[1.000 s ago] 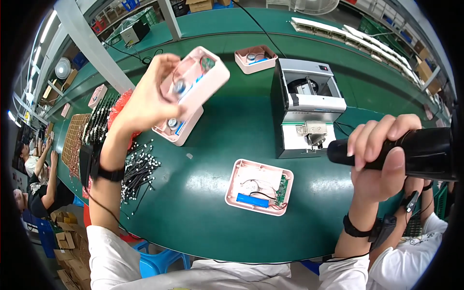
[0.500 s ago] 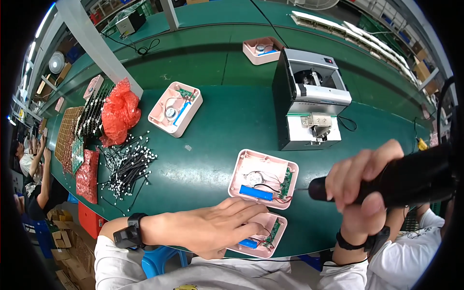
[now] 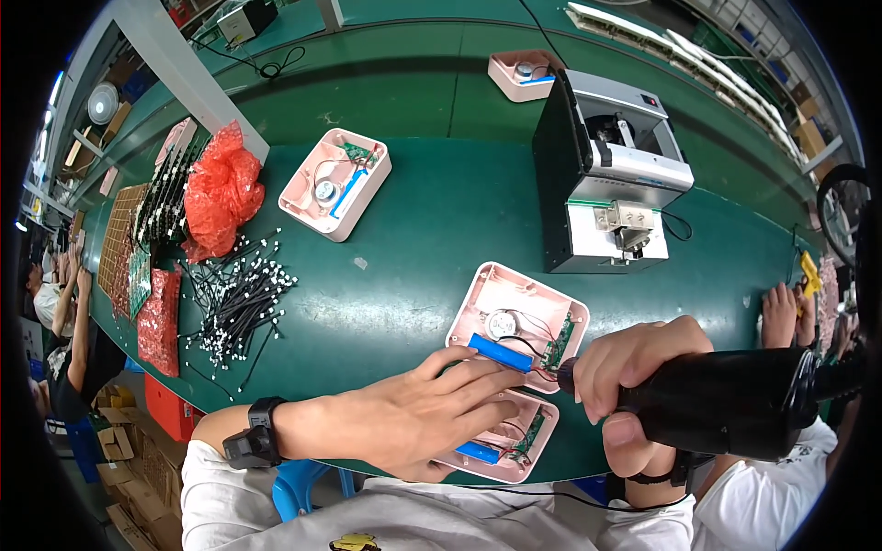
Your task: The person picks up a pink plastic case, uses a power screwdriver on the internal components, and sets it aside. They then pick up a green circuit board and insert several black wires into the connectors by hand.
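My right hand [image 3: 634, 376] is wrapped around a black electric screwdriver [image 3: 726, 404]. Its nose meets the near right corner of a pink plastic housing [image 3: 503, 286] in the picture; the bit tip cannot be made out. Inside that housing are a blue battery [image 3: 501, 353], a round speaker [image 3: 502, 323], a green circuit board [image 3: 559, 342] and thin wires. My left hand [image 3: 413, 413] lies with fingers apart across a nearer pink housing [image 3: 549, 433], its fingertips reaching the first housing's near edge. A second blue battery [image 3: 479, 451] shows below the fingers.
A grey-black machine [image 3: 611, 174] stands beyond the housings. Another pink housing [image 3: 367, 197] sits farther left, and one [image 3: 505, 83] lies behind the machine. Black cables [image 3: 243, 303] with white connectors, red bubble wrap [image 3: 223, 188] and circuit boards [image 3: 170, 197] occupy the left. Another person's hands [image 3: 781, 312] are at right.
The screwdriver has moved left to the far housing's corner, and that housing has turned slightly. My left fingers have spread toward its battery. The whole view has shifted a little.
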Motion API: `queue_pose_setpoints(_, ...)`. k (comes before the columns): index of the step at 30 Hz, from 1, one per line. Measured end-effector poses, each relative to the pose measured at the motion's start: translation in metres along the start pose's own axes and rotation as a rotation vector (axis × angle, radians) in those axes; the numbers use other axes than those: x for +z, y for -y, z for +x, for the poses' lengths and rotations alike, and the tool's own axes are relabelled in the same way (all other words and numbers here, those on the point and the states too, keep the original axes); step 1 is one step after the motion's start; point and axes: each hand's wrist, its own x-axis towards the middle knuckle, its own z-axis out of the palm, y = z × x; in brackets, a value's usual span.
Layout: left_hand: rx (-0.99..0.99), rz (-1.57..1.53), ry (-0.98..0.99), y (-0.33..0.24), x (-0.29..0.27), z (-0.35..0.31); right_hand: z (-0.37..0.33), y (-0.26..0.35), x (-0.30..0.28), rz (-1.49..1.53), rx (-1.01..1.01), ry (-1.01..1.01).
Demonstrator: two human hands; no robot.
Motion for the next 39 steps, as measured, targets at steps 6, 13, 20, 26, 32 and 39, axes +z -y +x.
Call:
queue_pose_setpoints(6, 0.001, -0.038, -0.029, 0.004, 0.009, -0.001, -0.002, -0.012, 0.001, 0.075, -0.095, 0.027)
queue_pose_setpoints(13, -0.007, 0.071, -0.103, 0.003, 0.014, -0.001, 0.003, -0.001, 0.012, 0.11, 0.012, -0.189)
queue_pose_setpoints(20, -0.141, 0.217, -0.173, -0.01, 0.01, 0.003, 0.071, 0.018, -0.061, -0.096, -0.522, -0.202)
queue_pose_setpoints(26, -0.2, 0.222, -0.277, 0.0, 0.015, 0.004, 0.081, 0.002, -0.057, -0.125, -0.361, -0.219)
queue_pose_setpoints(32, -0.18, 0.214, -0.315, 0.006, 0.019, 0.007, 0.042, 0.013, -0.007, 0.272, -0.218, -0.161)
queue_pose_setpoints(39, -0.173, 0.232, -0.318, 0.006, 0.017, 0.007, 0.027, -0.008, 0.015, 0.055, -0.059, -0.121)
